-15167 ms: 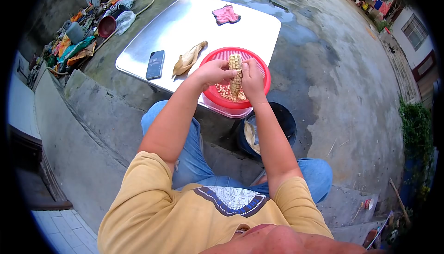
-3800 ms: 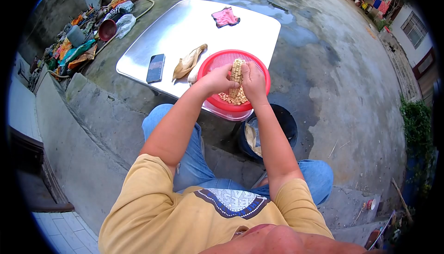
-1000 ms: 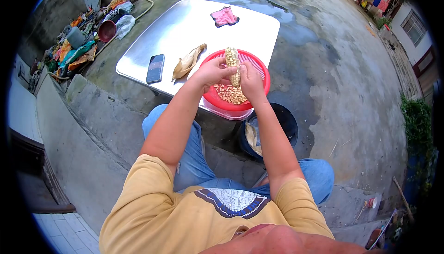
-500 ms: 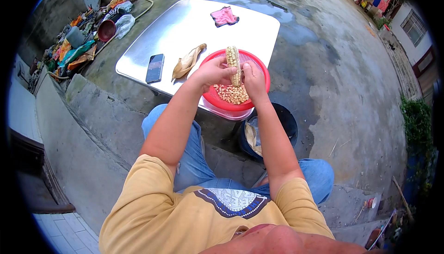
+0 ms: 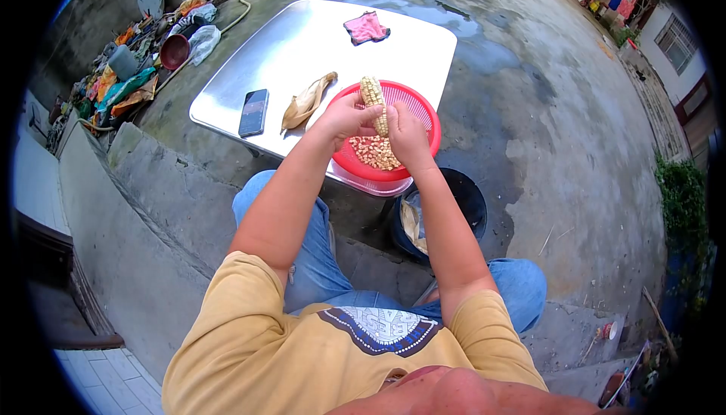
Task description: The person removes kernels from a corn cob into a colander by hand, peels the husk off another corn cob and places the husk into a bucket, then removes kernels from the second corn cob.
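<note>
Head view, silvery table (image 5: 302,48), concrete yard (image 5: 582,158), corncob (image 5: 372,93)

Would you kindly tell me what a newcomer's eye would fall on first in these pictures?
Most likely the bright red basket at the near right corner of the shiny metal table, with loose kernels inside it. Over it, the left hand and right hand grip a corn cob. The pink cloth near the table's far edge also stands out.
</note>
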`<state>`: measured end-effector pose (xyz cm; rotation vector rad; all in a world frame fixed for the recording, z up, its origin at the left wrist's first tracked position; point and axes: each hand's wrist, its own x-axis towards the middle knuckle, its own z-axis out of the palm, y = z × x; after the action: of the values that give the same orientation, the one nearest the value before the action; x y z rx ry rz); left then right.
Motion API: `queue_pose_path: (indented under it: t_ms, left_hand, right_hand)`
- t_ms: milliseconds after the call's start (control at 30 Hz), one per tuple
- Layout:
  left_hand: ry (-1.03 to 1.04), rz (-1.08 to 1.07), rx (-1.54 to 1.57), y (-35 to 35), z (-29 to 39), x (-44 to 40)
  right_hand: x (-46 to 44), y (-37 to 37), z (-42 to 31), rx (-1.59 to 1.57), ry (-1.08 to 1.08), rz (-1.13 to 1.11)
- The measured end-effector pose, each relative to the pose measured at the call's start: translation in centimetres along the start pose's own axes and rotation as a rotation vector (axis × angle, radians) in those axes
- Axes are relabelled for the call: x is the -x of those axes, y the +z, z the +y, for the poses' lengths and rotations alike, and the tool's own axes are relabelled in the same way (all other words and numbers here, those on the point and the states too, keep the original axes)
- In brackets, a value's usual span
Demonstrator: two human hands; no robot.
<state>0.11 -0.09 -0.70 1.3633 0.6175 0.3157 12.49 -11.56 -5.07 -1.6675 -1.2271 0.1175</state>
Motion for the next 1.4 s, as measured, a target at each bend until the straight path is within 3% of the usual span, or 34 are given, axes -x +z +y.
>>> queue_pose_path:
  t_ms: [400,500,800,1000,1400]
  left_hand:
    - [-0.034,0.024,0.044,0.3,0.2,0.1]
    - [-0.033,0.03,0.101,0.0,0.4,0.0]
    - [-0.031,0.065,0.132,0.2,0.6,0.4]
    - [-0.01,0.107,0.186,-0.1,0.7,0.1]
    - [-0.034,0.125,0.279,0.1,-0.5,-0.6]
  right_hand:
    - [-0.1,0.3,1.3,-0.002,0.019,0.052]
    - [-0.3,-0.2,0.9,-0.16,0.117,-0.017]
    - [-0.2,0.0,1.0,-0.054,0.047,-0.008]
    - [-0.3,-0.4,0.6,-0.238,0.124,-0.063]
    - [0.6,0.6,-0.6,0.061,-0.005,0.153]
